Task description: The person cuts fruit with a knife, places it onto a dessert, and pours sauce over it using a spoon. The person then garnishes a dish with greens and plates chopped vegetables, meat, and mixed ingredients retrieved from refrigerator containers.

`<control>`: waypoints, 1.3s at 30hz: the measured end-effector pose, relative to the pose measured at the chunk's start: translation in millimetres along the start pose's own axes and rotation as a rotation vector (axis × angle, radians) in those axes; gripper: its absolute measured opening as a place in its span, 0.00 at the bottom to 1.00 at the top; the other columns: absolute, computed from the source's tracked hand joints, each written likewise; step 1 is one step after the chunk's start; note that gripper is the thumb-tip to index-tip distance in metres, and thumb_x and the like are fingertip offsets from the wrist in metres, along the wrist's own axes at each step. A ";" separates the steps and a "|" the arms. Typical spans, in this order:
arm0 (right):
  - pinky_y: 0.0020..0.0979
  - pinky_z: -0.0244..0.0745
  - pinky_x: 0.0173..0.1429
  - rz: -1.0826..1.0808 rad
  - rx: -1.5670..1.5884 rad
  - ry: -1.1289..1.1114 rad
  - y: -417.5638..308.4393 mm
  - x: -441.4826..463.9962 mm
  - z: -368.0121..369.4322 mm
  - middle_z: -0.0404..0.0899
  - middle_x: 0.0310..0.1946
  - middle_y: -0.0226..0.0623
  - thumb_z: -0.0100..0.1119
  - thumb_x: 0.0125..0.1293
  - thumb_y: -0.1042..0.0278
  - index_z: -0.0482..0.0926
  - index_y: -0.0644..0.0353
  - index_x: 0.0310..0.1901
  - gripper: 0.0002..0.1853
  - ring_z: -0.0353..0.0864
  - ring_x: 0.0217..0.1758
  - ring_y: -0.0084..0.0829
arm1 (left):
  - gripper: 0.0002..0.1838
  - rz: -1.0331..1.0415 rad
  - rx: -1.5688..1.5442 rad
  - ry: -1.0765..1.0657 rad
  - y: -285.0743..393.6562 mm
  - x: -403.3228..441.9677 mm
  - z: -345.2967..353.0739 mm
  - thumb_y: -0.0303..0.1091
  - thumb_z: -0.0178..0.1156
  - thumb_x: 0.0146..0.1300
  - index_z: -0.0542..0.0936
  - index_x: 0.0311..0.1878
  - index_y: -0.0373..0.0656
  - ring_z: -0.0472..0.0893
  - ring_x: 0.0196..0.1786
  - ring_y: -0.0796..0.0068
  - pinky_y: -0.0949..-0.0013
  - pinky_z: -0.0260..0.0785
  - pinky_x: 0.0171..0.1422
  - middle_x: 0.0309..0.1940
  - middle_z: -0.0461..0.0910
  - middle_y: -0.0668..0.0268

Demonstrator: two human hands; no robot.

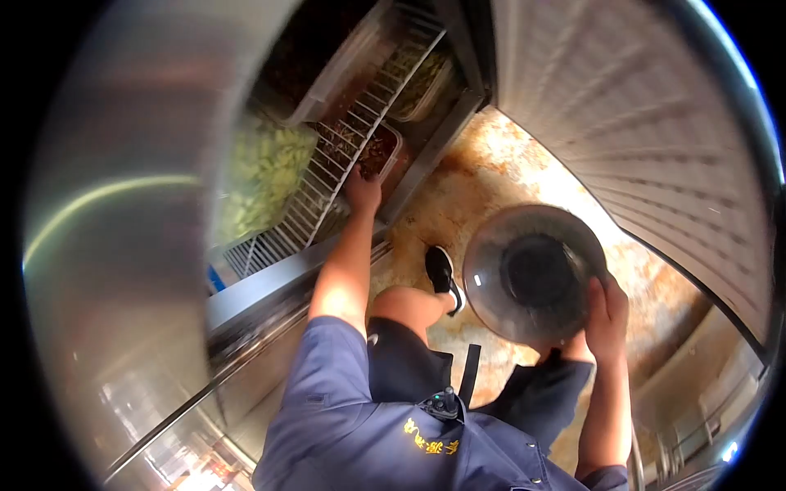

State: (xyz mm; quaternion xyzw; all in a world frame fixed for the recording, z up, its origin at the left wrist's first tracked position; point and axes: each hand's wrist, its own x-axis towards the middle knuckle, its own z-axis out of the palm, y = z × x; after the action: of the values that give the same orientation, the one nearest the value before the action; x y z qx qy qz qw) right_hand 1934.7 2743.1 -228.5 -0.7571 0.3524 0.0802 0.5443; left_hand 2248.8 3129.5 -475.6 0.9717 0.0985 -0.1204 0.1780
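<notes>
In the head view, my left hand (pixel 363 190) reaches into an open refrigerator, at the near edge of a container (pixel 399 155) of reddish-brown food pieces under a wire shelf (pixel 360 123). Its fingertips are hidden against the food and the edge, so their grip does not show. My right hand (pixel 606 315) is closed on the rim of a wide round metal bowl (pixel 483 278), held tilted above the floor. The bowl's middle looks dark, and no food can be made out in it.
Pale green cut pieces (pixel 266 168) fill the shelf's left side. Behind them stands a large plastic tub (pixel 340 61), with another container (pixel 426 86) deeper in. The ribbed refrigerator door (pixel 655 139) stands open at right. My shoe (pixel 440 270) is on the stained floor (pixel 508 164).
</notes>
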 end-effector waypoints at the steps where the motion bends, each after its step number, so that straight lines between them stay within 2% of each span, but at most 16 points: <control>1: 0.33 0.72 0.44 -0.105 0.083 0.014 21.0 39.3 39.7 0.82 0.31 0.46 0.50 0.76 0.68 0.78 0.72 0.44 0.13 0.76 0.36 0.30 | 0.35 -0.082 0.035 -0.015 -8.4 36.3 15.2 0.45 0.62 0.69 0.66 0.74 0.39 0.78 0.63 0.48 0.51 0.72 0.66 0.64 0.75 0.45; 2: 0.32 0.72 0.44 -0.180 0.085 0.047 42.2 76.8 75.3 0.80 0.30 0.44 0.51 0.76 0.67 0.78 0.71 0.44 0.13 0.74 0.35 0.28 | 0.37 -0.162 0.069 -0.025 -16.0 72.3 24.0 0.49 0.63 0.69 0.66 0.75 0.40 0.77 0.64 0.48 0.50 0.71 0.66 0.66 0.73 0.45; 4: 0.30 0.71 0.42 -0.201 -0.042 -0.078 79.0 147.8 123.9 0.80 0.29 0.41 0.51 0.76 0.67 0.78 0.71 0.44 0.13 0.73 0.33 0.28 | 0.45 -0.417 -0.048 -0.065 -5.4 115.9 13.2 0.55 0.65 0.66 0.60 0.78 0.42 0.71 0.70 0.49 0.45 0.68 0.70 0.73 0.65 0.47; 6: 0.30 0.71 0.42 -0.201 0.091 -0.176 101.3 203.2 166.9 0.80 0.30 0.38 0.51 0.76 0.66 0.78 0.70 0.46 0.13 0.74 0.33 0.27 | 0.48 -0.497 -0.106 -0.107 -20.8 161.2 1.9 0.57 0.66 0.64 0.56 0.79 0.42 0.69 0.72 0.48 0.45 0.66 0.72 0.75 0.62 0.47; 10: 0.29 0.73 0.41 -0.047 0.299 -0.359 100.8 268.4 203.1 0.81 0.31 0.33 0.50 0.77 0.65 0.79 0.67 0.50 0.14 0.77 0.32 0.26 | 0.55 -0.326 -0.121 -0.331 -44.7 237.8 -8.5 0.61 0.67 0.62 0.49 0.81 0.43 0.63 0.76 0.48 0.44 0.62 0.75 0.78 0.56 0.48; 14: 0.28 0.76 0.39 0.017 0.357 -0.346 87.0 285.7 200.6 0.83 0.35 0.35 0.49 0.77 0.66 0.79 0.65 0.54 0.14 0.81 0.33 0.24 | 0.62 -0.188 -0.141 -0.539 -47.8 231.6 6.0 0.65 0.68 0.59 0.42 0.82 0.43 0.57 0.80 0.48 0.42 0.58 0.78 0.81 0.49 0.49; 15: 0.29 0.79 0.39 0.059 0.403 -0.347 81.7 285.7 202.2 0.84 0.37 0.36 0.49 0.77 0.66 0.78 0.66 0.56 0.15 0.82 0.36 0.26 | 0.63 -0.242 -0.281 -0.559 -41.8 224.4 12.5 0.65 0.68 0.59 0.41 0.82 0.43 0.55 0.80 0.48 0.43 0.57 0.79 0.81 0.47 0.49; 17: 0.31 0.82 0.41 0.073 0.421 -0.335 85.9 286.8 208.9 0.84 0.39 0.37 0.49 0.77 0.66 0.76 0.67 0.57 0.16 0.83 0.38 0.28 | 0.63 -0.207 -0.228 -0.578 -33.2 208.3 18.1 0.62 0.69 0.58 0.40 0.82 0.41 0.54 0.81 0.48 0.46 0.56 0.80 0.82 0.44 0.48; 19: 0.34 0.84 0.43 0.084 0.452 -0.342 89.8 287.9 215.6 0.83 0.42 0.39 0.49 0.77 0.66 0.75 0.67 0.58 0.16 0.84 0.41 0.30 | 0.62 -0.033 0.145 -0.578 -26.5 190.6 18.7 0.57 0.70 0.59 0.40 0.82 0.39 0.53 0.81 0.48 0.50 0.56 0.81 0.82 0.43 0.47; 23: 0.38 0.86 0.48 0.093 0.525 -0.411 92.5 294.4 235.6 0.82 0.47 0.41 0.49 0.76 0.68 0.73 0.67 0.60 0.16 0.84 0.45 0.33 | 0.55 -0.161 0.177 -0.529 -44.3 195.3 31.8 0.46 0.71 0.60 0.48 0.81 0.38 0.60 0.79 0.48 0.53 0.60 0.78 0.79 0.53 0.44; 27: 0.35 0.86 0.47 0.106 0.529 -0.436 102.7 300.7 249.5 0.82 0.45 0.37 0.48 0.75 0.69 0.74 0.62 0.59 0.15 0.84 0.45 0.30 | 0.39 -0.329 -0.149 -0.510 -73.1 201.2 15.4 0.42 0.70 0.61 0.68 0.74 0.45 0.58 0.79 0.51 0.46 0.53 0.79 0.79 0.55 0.49; 31: 0.33 0.85 0.45 0.122 0.573 -0.463 105.1 295.7 262.9 0.82 0.45 0.36 0.48 0.75 0.69 0.73 0.61 0.59 0.14 0.84 0.45 0.29 | 0.24 -0.296 -0.586 -0.449 -195.0 275.3 16.9 0.42 0.69 0.59 0.83 0.59 0.50 0.61 0.74 0.54 0.46 0.53 0.76 0.74 0.61 0.55; 34: 0.34 0.86 0.45 0.139 0.587 -0.475 110.9 300.9 276.7 0.82 0.48 0.37 0.48 0.75 0.70 0.72 0.61 0.60 0.15 0.84 0.46 0.30 | 0.26 -0.350 -0.712 -0.457 -113.0 208.2 -18.9 0.41 0.73 0.52 0.84 0.57 0.51 0.62 0.73 0.56 0.47 0.59 0.69 0.68 0.67 0.60; 35: 0.34 0.86 0.45 0.142 0.583 -0.476 110.9 301.8 279.7 0.82 0.48 0.38 0.48 0.75 0.71 0.72 0.61 0.60 0.15 0.84 0.47 0.30 | 0.27 -0.295 -0.758 -0.487 -126.6 215.5 -17.0 0.41 0.74 0.51 0.84 0.57 0.51 0.62 0.73 0.57 0.48 0.60 0.69 0.68 0.68 0.60; 38: 0.36 0.87 0.45 0.141 0.541 -0.496 107.3 303.8 277.9 0.81 0.49 0.39 0.48 0.75 0.71 0.73 0.62 0.60 0.15 0.84 0.47 0.31 | 0.29 -0.004 -0.638 -0.395 -114.9 193.3 -30.7 0.42 0.74 0.51 0.83 0.59 0.47 0.75 0.59 0.59 0.55 0.67 0.62 0.60 0.75 0.59; 39: 0.37 0.87 0.46 0.141 0.520 -0.503 106.2 304.0 275.5 0.81 0.49 0.39 0.47 0.75 0.71 0.73 0.62 0.60 0.15 0.84 0.47 0.31 | 0.29 0.248 -0.613 -0.396 -136.3 201.8 -25.2 0.41 0.74 0.51 0.83 0.59 0.46 0.78 0.54 0.61 0.57 0.68 0.60 0.58 0.77 0.60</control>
State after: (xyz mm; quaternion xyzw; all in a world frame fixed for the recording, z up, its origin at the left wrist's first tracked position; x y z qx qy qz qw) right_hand 2165.5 2833.1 -572.2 -0.5237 0.2674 0.2090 0.7814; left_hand 2413.9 3293.8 -550.9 0.8358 -0.0246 -0.2482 0.4892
